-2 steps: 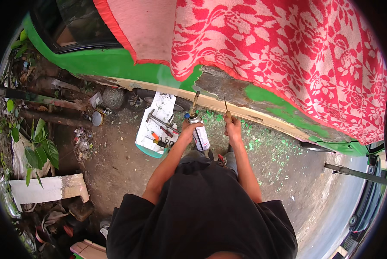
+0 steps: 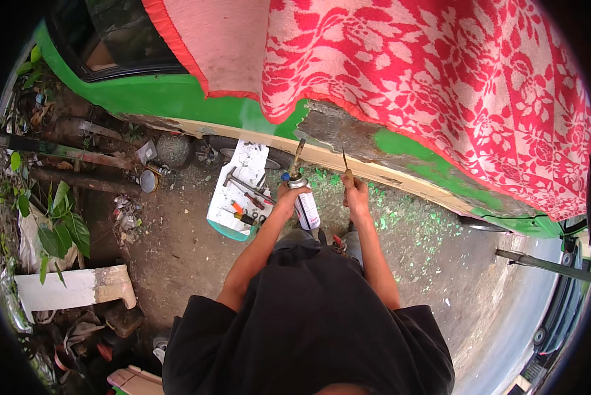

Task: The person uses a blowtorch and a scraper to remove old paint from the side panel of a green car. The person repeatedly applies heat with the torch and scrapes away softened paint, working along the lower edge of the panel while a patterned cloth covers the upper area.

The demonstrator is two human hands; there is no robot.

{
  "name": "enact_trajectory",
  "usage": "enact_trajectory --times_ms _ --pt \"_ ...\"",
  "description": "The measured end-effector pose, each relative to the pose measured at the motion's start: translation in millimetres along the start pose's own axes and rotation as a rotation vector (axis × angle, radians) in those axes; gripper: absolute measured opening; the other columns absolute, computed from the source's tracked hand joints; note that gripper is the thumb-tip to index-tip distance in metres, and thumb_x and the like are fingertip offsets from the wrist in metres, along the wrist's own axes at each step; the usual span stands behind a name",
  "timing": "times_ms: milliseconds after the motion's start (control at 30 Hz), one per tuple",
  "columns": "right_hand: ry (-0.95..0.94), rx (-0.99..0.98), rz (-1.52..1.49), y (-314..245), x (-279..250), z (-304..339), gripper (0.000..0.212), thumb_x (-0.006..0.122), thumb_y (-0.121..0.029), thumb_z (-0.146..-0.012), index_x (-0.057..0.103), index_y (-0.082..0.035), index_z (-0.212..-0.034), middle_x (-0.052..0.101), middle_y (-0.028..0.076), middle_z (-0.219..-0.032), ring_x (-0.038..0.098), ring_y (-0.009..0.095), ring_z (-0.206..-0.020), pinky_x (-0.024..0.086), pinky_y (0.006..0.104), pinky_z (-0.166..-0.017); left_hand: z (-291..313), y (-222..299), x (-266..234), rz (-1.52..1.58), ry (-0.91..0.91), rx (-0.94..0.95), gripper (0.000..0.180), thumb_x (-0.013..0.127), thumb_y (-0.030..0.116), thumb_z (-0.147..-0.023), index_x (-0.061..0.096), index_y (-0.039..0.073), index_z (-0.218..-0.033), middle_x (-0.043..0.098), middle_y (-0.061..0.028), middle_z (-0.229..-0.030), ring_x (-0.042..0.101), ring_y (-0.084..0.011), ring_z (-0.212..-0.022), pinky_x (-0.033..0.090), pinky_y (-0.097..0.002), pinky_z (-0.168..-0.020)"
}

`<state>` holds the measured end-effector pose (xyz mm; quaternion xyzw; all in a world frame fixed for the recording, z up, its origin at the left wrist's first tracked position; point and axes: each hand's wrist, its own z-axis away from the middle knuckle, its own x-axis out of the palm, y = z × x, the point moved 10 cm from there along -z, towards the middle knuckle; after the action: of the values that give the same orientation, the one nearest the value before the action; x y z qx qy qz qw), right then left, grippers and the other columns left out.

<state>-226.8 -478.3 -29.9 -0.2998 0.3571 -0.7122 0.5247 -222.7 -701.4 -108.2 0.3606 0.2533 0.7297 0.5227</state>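
Note:
My left hand (image 2: pixel 287 199) is wrapped around a gas blowtorch (image 2: pixel 306 210), a white canister with a metal burner tube angled up toward the vehicle. No flame can be made out at its tip. In my right hand (image 2: pixel 356 197) is a thin-bladed scraper (image 2: pixel 345 159), its blade pointing up at the vehicle's lower edge. Ahead of both hands runs the green vehicle body (image 2: pixel 170 99). Just beyond the tools, a brownish-grey patch of stripped paint (image 2: pixel 338 125) has a ragged edge. Neither tool clearly touches the panel.
A red and pink floral blanket (image 2: pixel 407 66) drapes over the vehicle. Left of my legs, a white-topped tray (image 2: pixel 226 210) bears a hammer (image 2: pixel 233 179) and other hand tools. Green paint flakes (image 2: pixel 401 217) litter the ground. A white slab (image 2: pixel 65 289) and plants lie far left.

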Motion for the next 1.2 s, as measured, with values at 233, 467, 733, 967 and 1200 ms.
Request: enact_trajectory --times_ms 233,467,733,967,1200 --pt "0.005 0.007 0.011 3.5 3.8 -6.3 0.027 0.066 -0.033 -0.091 0.056 -0.011 -0.082 0.031 -0.010 -0.051 0.024 0.004 -0.040 0.020 0.0253 -0.038 -6.7 0.9 -2.6 0.030 -0.024 0.024 0.044 0.077 -0.003 -0.065 0.059 0.005 -0.105 0.067 -0.0061 -0.093 0.065 -0.0215 -0.088 0.050 -0.0369 -0.080" --pt "-0.005 0.009 0.016 -4.1 11.4 -14.5 0.027 0.066 -0.034 -0.091 0.057 -0.011 -0.083 0.032 -0.010 -0.052 0.026 0.004 -0.042 0.021 0.0248 -0.040 -16.2 7.5 1.6 0.022 -0.067 0.023 0.045 0.078 -0.003 -0.065 0.060 0.003 -0.106 0.067 -0.0068 -0.093 0.066 -0.0212 -0.088 0.051 -0.0356 -0.079" --pt "-0.009 0.026 0.014 0.9 11.3 -19.7 0.024 0.066 -0.032 -0.092 0.056 -0.012 -0.084 0.031 -0.010 -0.052 0.025 0.004 -0.041 0.020 0.0246 -0.039 -12.3 10.1 4.1 -0.003 -0.046 0.000 0.045 0.079 -0.003 -0.063 0.061 0.004 -0.103 0.067 -0.0050 -0.092 0.065 -0.0205 -0.087 0.051 -0.0348 -0.079" --pt "-0.013 0.042 0.014 2.9 11.4 -22.0 0.023 0.066 -0.032 -0.092 0.056 -0.012 -0.084 0.031 -0.010 -0.052 0.024 0.003 -0.041 0.020 0.0246 -0.039 -10.9 10.9 9.3 0.012 -0.039 0.046 0.034 0.078 -0.001 -0.063 0.065 0.005 -0.094 0.068 -0.0042 -0.086 0.065 -0.0179 -0.080 0.049 -0.0334 -0.073" --pt "-0.019 0.056 0.022 0.2 10.8 -20.4 0.022 0.064 -0.030 -0.093 0.055 -0.012 -0.084 0.031 -0.010 -0.052 0.024 0.003 -0.042 0.020 0.0245 -0.039 -9.8 11.9 10.6 0.031 -0.032 0.060 0.029 0.077 0.000 -0.064 0.066 0.005 -0.090 0.068 -0.0040 -0.083 0.065 -0.0171 -0.077 0.048 -0.0334 -0.070"
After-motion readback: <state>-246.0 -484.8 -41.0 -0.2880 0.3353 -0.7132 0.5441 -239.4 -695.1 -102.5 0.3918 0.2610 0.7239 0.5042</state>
